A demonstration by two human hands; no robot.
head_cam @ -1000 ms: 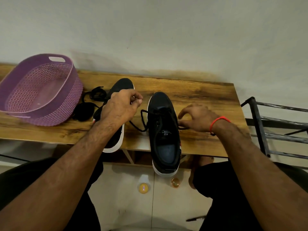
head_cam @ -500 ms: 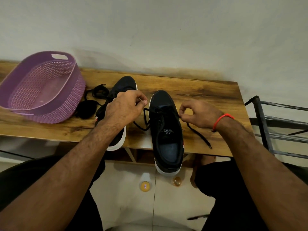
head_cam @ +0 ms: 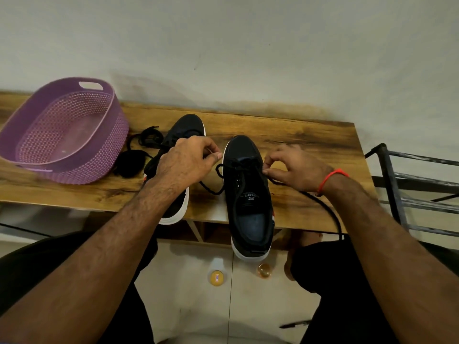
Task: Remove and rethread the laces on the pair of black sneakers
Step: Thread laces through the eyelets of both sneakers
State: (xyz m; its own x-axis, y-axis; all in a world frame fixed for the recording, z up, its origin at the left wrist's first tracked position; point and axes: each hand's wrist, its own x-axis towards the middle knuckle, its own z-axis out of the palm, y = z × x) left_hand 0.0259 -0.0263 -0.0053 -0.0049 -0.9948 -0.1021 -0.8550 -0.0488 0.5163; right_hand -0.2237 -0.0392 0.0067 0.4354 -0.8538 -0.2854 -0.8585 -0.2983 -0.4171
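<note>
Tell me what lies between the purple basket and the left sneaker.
In the head view, a loose black lace lies bunched on the table between them.

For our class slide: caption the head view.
Left hand and right hand each pinch the lace threading the near sneaker.
</note>
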